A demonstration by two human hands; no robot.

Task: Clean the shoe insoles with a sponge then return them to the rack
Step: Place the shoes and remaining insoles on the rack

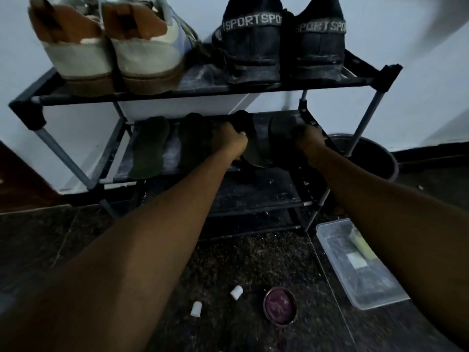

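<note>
Gripping a dark insole [253, 151] with the left hand [229, 138], fingers curled, on the rack's [203, 94] middle shelf, at 4 o'clock from them. Reaching a second insole [280, 130] at 10 o'clock of the right hand [308, 142]. Too dark to tell that grip.

"SPORT" on black shoes' [279, 39] heel bands

Rack [203, 94]: black fabric shelves streaked with pale dust, grey tubes, black joints. Sneakers [76, 59]: off-white, with tan heel patches and brown soles. Shoes [253, 52]: black, with a grey heel band lettered SPORT. Insoles [149, 146]: dark olive. Floor [253, 262]: black stone with brown speckle. 2 caps [236, 292]: white. Tin [280, 309]: purple inside. Tray [375, 288]: clear. Sponge [360, 243]: yellow-green. Bucket [368, 158]: dark grey. Wall [406, 97]: pale blue-white.
</note>
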